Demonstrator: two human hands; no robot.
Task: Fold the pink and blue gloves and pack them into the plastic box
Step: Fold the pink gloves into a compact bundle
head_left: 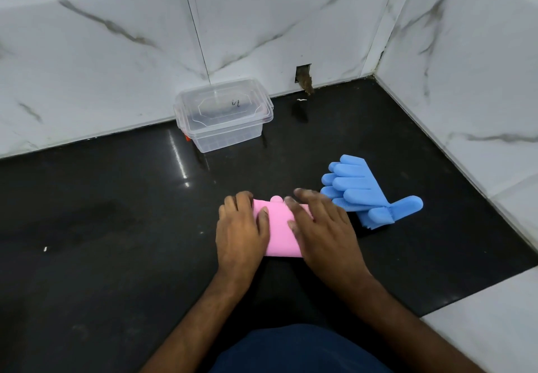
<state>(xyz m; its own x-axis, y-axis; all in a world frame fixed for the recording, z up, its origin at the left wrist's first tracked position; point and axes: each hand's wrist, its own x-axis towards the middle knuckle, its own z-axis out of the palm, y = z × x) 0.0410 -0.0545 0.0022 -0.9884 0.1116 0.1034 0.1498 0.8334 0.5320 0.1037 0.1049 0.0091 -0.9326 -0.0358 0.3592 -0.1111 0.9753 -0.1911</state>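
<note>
On the black countertop point(102, 227), the lidded plastic box point(224, 116) sits at upper centre, beyond the hands and nearer the left one. The blue gloves point(361, 192) lie just right. At centre, the folded pink gloves point(281, 233) run lengthwise toward the box. The left hand point(241, 233) grips their left edge, and the right hand point(323, 233) presses flat, fingers spread.

black glossy surface point(87, 227) | white marble wall tiles point(116, 38) | hole at wall base point(303, 74)

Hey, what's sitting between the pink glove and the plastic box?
Nothing: in the head view, only bare black surface separates the pink glove from the plastic box.
</note>
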